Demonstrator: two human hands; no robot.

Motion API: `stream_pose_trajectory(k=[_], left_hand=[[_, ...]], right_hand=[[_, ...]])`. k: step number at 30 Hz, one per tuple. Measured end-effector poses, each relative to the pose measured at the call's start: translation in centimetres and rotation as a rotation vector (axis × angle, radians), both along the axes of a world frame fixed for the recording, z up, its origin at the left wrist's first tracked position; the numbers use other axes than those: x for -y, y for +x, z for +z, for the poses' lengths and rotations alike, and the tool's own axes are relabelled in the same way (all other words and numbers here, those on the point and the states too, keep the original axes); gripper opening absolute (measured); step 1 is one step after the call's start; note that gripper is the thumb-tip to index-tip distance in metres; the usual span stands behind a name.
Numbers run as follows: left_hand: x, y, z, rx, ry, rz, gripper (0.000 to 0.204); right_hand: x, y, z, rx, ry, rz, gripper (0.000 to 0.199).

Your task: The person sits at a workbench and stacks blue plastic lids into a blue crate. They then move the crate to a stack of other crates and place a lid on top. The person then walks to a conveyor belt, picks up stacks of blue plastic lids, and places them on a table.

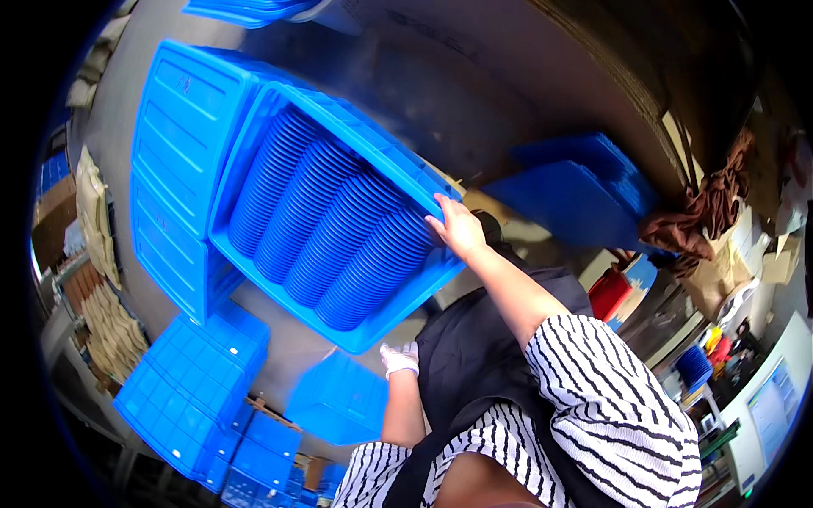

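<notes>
A large blue plastic bin [351,337] stands in front of me, its open top facing me. Inside, side by side, are several rows of stacked blue ribbed pieces [326,212] with thin rounded edges; their exact kind I cannot tell. My bare right hand [458,229] grips the bin's rim at its right corner, thumb toward the inside. Below the bin's near edge is my left hand [400,360] in a white glove, fingers slightly apart with nothing visible in them. It appears close to the bin but not on its rim.
Tall blue crates [182,169] border the bin on the left, with more blue crates [195,381] stacked at lower left. A blue panel [339,398] lies near my left forearm. Blue sheets [576,186] lean at right, beside a brown cloth [707,216]. Cream sacks [106,317] line the far left.
</notes>
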State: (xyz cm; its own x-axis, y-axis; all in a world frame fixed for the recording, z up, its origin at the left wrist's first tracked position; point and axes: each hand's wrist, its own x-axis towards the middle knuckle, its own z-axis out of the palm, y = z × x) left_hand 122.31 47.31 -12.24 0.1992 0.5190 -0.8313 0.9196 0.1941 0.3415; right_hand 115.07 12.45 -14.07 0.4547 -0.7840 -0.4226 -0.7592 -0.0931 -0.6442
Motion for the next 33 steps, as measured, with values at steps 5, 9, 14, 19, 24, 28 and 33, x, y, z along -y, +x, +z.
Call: stream_pose_trajectory(k=[5,9,14,19,24,28,33], left_hand=[[-1.0,5.1,1.2,-0.065,0.026,-0.369,0.071],[-3.0,8.3,-1.5,0.078,0.041,0.042,0.045],[1.1,8.0,-0.8,0.079,0.147,0.147,0.03],[0.3,6.9,-2.2,0.034,0.165,0.046,0.031],[1.5,7.2,-2.4,-0.079,0.199,-0.078,0.031],[3.0,6.5,-1.9,-0.037,0.107,0.03,0.028],[2.2,6.6,-2.2,0.007,0.153,-0.031,0.028]], right_hand=[[0.2,-0.1,0.2,0.024,-0.038,-0.008,0.048],[0.1,0.5,-0.1,0.07,-0.004,0.009,0.051],[1.2,-0.1,0.2,0.007,0.157,0.01,0.057],[3.5,0.1,-0.2,0.041,0.125,0.024,0.056],[3.6,-0.2,-0.9,0.005,0.046,0.035,0.055],[4.0,-0.5,-1.0,0.006,0.043,0.039,0.055],[3.8,-0.1,-0.7,0.035,0.032,0.033,0.055]])
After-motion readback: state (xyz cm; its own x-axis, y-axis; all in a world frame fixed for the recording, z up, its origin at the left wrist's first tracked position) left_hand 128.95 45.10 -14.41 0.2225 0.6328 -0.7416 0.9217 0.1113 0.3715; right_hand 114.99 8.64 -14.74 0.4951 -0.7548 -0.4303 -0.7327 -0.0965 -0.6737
